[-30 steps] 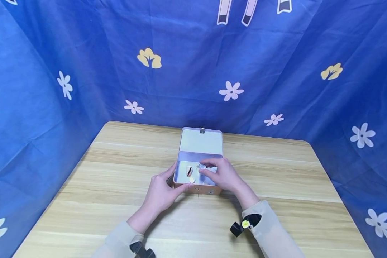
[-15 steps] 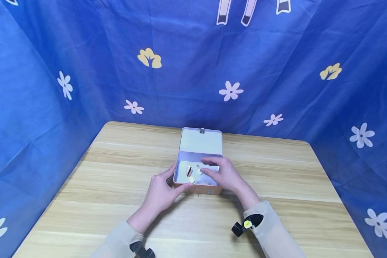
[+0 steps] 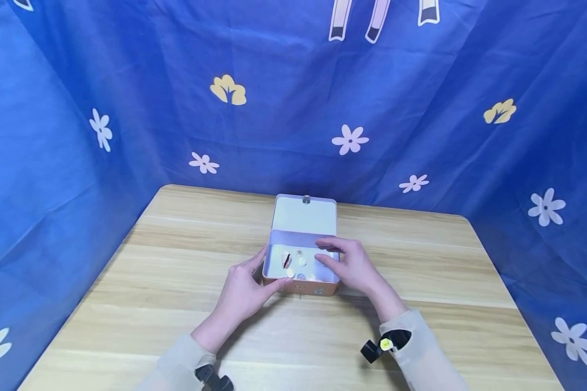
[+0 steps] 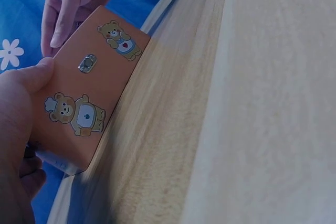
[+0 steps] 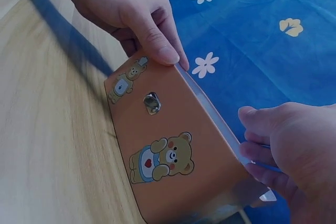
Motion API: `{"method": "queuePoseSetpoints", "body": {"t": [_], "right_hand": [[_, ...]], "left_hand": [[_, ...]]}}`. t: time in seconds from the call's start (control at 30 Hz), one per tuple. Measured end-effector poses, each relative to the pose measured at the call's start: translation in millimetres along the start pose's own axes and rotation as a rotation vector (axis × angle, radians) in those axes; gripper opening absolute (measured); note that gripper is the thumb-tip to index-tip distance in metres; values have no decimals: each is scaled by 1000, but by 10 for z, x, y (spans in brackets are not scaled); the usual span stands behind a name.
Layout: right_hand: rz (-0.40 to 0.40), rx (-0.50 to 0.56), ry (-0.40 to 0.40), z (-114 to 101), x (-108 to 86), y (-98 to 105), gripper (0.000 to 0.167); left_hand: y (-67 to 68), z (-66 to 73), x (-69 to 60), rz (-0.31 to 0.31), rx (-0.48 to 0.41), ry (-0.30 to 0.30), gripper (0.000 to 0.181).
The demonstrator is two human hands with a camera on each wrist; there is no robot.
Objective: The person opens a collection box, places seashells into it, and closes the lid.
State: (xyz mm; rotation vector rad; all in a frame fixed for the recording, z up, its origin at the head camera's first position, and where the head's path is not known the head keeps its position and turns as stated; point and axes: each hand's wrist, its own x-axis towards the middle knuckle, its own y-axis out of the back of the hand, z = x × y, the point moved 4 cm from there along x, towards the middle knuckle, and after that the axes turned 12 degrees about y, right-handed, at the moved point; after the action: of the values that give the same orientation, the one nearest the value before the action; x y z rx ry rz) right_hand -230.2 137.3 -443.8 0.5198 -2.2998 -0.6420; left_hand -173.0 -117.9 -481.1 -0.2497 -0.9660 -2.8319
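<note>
An orange tin box (image 3: 309, 287) with bear pictures stands on the table, its hinged lid (image 3: 305, 214) raised at the back. My left hand (image 3: 244, 288) grips the front left corner, thumb over the front rim and fingers along the side. Over the right part of the box my right hand (image 3: 350, 264) holds nothing, its thumb and fingers apart. Several small pale pieces, perhaps seashells, lie inside: one with a dark red slit (image 3: 287, 260), a white one (image 3: 301, 262), a rounded one (image 3: 291, 273) and a bluish one (image 3: 300, 276). The right hand hides the box's right side.
The wooden table (image 3: 200, 228) reaches a blue flowered cloth (image 3: 274, 136) at the back and sides. A metal catch (image 4: 87, 63) sits on the box front. Both wrists carry black camera mounts (image 3: 386, 346).
My right hand had a small bluish piece at its fingertips and let it go; a bluish piece now shows near the front rim. That hand has shifted right. The left hand stays put.
</note>
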Motion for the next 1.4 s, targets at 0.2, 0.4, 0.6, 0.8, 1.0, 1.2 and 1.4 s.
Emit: {"method": "queuePoseSetpoints", "body": {"t": [0.2,0.4,0.6,0.8,1.0,1.2,1.4], "right_hand": [[4,-10,0,7,-41,61,32],[13,-23,2,10,-76,126,34],[14,-52,2,-5,-96,174,35],[27,-46,11,-3,-121,226,36],[48,-47,8,24,-149,289,38],[77,-81,-3,67,-178,356,37],[100,-102,-65,147,-203,403,38]], "left_hand": [[4,-3,31,-3,-1,-22,100],[25,0,47,5,-1,-42,101],[51,-3,70,5,1,-42,102],[82,7,111,8,9,-36,99],[115,10,198,1,9,-43,97],[152,15,306,-32,18,-23,97],[174,38,411,-94,55,-23,97]]}}
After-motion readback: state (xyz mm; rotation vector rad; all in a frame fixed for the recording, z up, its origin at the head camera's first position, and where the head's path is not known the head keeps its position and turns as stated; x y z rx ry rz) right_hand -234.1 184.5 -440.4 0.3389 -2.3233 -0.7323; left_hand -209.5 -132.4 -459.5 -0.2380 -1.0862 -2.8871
